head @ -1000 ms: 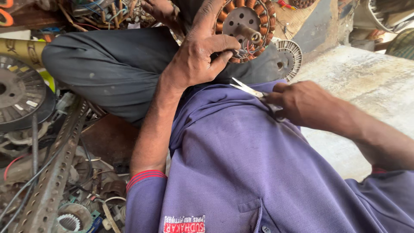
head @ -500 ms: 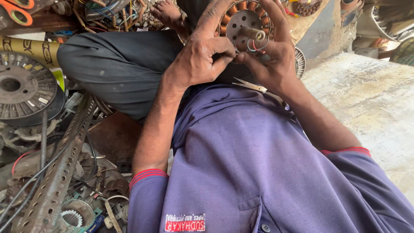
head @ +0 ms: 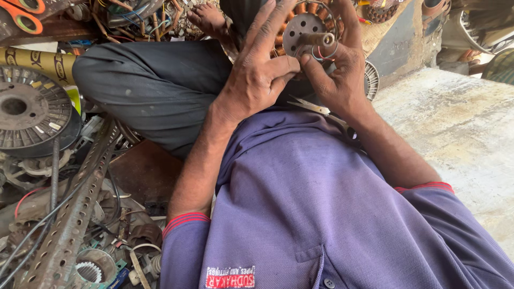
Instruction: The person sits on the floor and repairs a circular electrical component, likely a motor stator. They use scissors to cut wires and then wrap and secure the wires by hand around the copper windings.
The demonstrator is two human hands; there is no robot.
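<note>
Head view: the left hand point(head: 257, 75) and right hand point(head: 337, 75) both clasp a round motor stator point(head: 308, 27) with copper coils, held above the lap, fingertips pinching thin wires at its hub; scissors point(head: 316, 108) lie just beneath the right hand (on the purple shirt point(head: 321, 203)); a red-and-white rectangular label point(head: 230, 277) sits at the shirt's lower edge; a yellow printed package point(head: 37, 61) lies far left, above a grey ribbed disc point(head: 29, 115).

Both forearms reach fwd from purple short sleeves w/ red trim, bare, angling inward so the hands meet up top. Left hand point(head: 257, 75) palm down, index and middle fingers stretched up, thumb tucked in pinching. Right hand point(head: 337, 69) curled, thumb tip touching left thumb, fingers wrapped round behind.
</note>
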